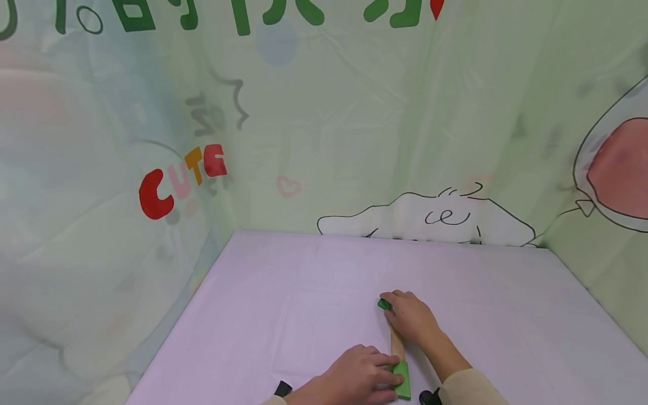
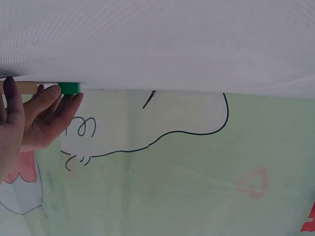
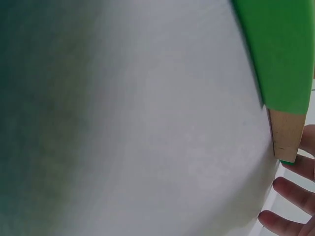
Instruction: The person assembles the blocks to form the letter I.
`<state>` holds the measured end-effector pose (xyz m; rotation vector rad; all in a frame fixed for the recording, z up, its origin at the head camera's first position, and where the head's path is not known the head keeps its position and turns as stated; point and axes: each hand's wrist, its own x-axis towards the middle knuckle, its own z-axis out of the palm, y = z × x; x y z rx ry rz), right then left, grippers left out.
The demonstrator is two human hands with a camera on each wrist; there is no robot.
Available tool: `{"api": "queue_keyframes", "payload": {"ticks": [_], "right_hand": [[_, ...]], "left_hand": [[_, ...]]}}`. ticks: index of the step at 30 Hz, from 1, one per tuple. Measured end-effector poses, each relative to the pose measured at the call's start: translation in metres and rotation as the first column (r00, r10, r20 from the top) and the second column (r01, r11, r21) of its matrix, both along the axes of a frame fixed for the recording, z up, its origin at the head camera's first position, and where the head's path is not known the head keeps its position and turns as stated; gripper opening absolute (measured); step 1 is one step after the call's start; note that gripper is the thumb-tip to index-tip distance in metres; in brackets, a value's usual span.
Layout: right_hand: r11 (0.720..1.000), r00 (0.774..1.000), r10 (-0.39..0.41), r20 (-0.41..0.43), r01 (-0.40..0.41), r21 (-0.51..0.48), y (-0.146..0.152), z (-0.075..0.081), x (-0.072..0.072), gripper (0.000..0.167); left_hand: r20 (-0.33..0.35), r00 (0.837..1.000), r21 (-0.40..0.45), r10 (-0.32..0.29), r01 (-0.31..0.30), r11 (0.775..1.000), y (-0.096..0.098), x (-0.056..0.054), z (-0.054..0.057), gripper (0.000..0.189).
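Observation:
A light green block (image 1: pixel 403 382), a plain wooden block (image 1: pixel 397 343) and a darker green block (image 1: pixel 384 304) lie end to end on the table, running away from me. My left hand (image 1: pixel 361 376) touches the near green block, its fingertips over the left part of that piece. At the far end, my right hand (image 1: pixel 412 318) pinches the darker green block (image 2: pixel 70 88) between thumb and fingers. The right wrist view shows the near green block (image 3: pixel 280 54) large, with the wooden block (image 3: pixel 286 135) beyond it and right-hand fingers (image 3: pixel 293 194) alongside.
The pale lilac table (image 1: pixel 304 264) meets a green printed cloth wall (image 1: pixel 324 140) at the back and sides. A black object (image 1: pixel 283 388) shows beside the left forearm, another black piece (image 1: pixel 429 397) beside the right sleeve.

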<state>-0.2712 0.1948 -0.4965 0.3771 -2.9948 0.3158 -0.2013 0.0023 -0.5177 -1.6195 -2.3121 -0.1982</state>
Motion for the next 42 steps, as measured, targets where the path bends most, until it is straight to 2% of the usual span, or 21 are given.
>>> {"api": "queue_keyframes", "payload": {"ticks": [9,24,31,42], "right_hand": [[1.000,1.000,0.001,-0.028,-0.001,-0.012,0.0002,-0.0026,-0.0014,0.034],[0.997,0.999,0.012,-0.042,-0.015,-0.078,0.0034,0.0000,0.0011,0.031],[0.997,0.999,0.003,-0.034,-0.006,-0.078,0.0046,-0.0002,0.0004,0.032],[0.997,1.000,0.000,-0.025,-0.002,-0.082,0.0091,0.0019,0.0027,0.033]], "left_hand": [[0.013,1.000,0.003,-0.001,0.001,1.000,0.0005,-0.0006,-0.0012,0.028],[-0.022,1.000,0.015,0.008,-0.007,1.000,0.0002,0.0009,0.0009,0.027],[0.025,1.000,-0.004,0.007,-0.007,1.000,0.0002,0.0005,0.0005,0.028],[0.036,0.999,-0.015,0.012,-0.012,1.000,0.0004,0.0002,0.0007,0.029]]}}
